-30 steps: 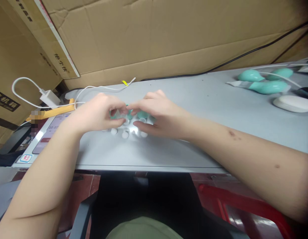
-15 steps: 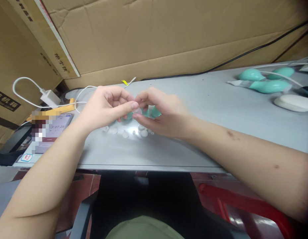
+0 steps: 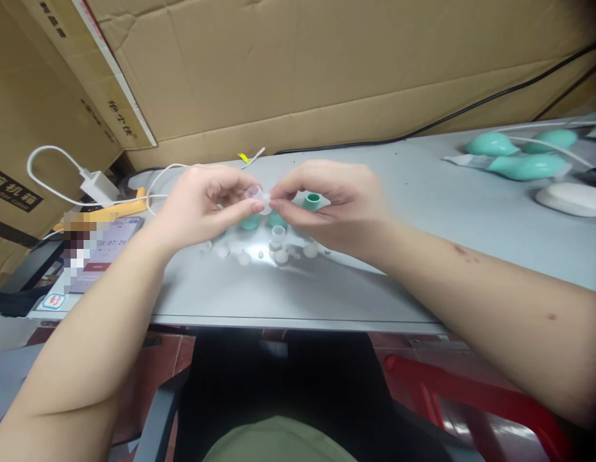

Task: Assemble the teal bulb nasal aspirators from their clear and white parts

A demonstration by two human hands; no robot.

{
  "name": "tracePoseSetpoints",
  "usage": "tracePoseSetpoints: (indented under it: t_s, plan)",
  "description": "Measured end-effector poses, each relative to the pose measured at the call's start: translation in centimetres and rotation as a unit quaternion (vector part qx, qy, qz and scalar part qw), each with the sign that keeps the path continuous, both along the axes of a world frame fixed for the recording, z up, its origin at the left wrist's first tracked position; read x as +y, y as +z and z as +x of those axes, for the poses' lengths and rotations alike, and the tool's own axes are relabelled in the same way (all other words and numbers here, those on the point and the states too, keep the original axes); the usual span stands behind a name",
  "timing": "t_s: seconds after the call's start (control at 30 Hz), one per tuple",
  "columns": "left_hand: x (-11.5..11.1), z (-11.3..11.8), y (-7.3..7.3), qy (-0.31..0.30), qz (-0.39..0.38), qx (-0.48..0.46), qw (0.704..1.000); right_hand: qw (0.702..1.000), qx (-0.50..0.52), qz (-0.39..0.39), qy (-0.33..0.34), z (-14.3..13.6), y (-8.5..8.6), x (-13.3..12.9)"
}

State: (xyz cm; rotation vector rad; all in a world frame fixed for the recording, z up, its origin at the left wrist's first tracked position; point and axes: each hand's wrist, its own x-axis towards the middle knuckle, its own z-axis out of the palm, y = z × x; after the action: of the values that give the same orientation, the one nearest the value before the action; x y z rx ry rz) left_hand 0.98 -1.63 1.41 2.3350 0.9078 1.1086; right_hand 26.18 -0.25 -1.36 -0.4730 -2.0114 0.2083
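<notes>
My left hand (image 3: 201, 208) is closed, its thumb and fingers pinching a small clear plastic tube (image 3: 253, 192) with an open top. Close against it, my right hand (image 3: 340, 202) pinches the edge of a small translucent white disc-like piece (image 3: 265, 204); whether the two pieces are joined I cannot tell. Behind and below the fingers stand several mint-green bulbs, one with an open dark neck (image 3: 312, 200). Nearer to me a second clear tube (image 3: 278, 236) stands on the table, among several small translucent discs (image 3: 244, 258) and tiny grey bits.
A phone (image 3: 110, 250) showing a timer lies at the left of the grey table (image 3: 298, 301), near a white charger (image 3: 99, 187) with its cable. More mint-green bulbs (image 3: 528, 165) and a white rounded object (image 3: 571, 199) lie at the right. Cardboard (image 3: 278, 70) closes off the back.
My right hand has shifted to the right and turned, uncovering a green neck and the standing clear tube. The clear tube in my left fingers now shows its open rim.
</notes>
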Motion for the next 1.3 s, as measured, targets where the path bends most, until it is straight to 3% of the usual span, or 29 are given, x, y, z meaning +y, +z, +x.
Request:
tracePoseSetpoints:
  t_s: [0.1, 0.23, 0.6, 0.87, 1.17, 1.3]
  plan:
    - [0.1, 0.1, 0.1, 0.015, 0.026, 0.045, 0.999, 0.998, -0.032, -0.040, -0.031, 0.1, 0.3, -0.4]
    - [-0.1, 0.3, 0.3, 0.022, -0.004, 0.068, 0.997, 0.997, -0.037, -0.041, -0.045, -0.1, 0.1, -0.6]
    - [-0.4, 0.7, -0.3, 0.015, -0.065, 0.029, 0.997, 0.989, -0.067, -0.131, -0.021, -0.2, 0.0, -0.6]
    - [-0.8, 1.2, -0.1, 0.020, -0.095, 0.004, 0.995, 0.989, -0.072, -0.126, -0.038, -0.4, -0.1, -0.6]
    - [-0.4, 0.7, -0.1, 0.005, 0.006, 0.074, 0.997, 0.979, -0.115, -0.168, 0.029, 0.3, 1.1, -0.2]
    - [-0.4, 0.6, 0.0, -0.005, 0.015, 0.098, 0.995, 0.971, -0.127, -0.191, 0.062, 0.9, 1.2, -0.1]
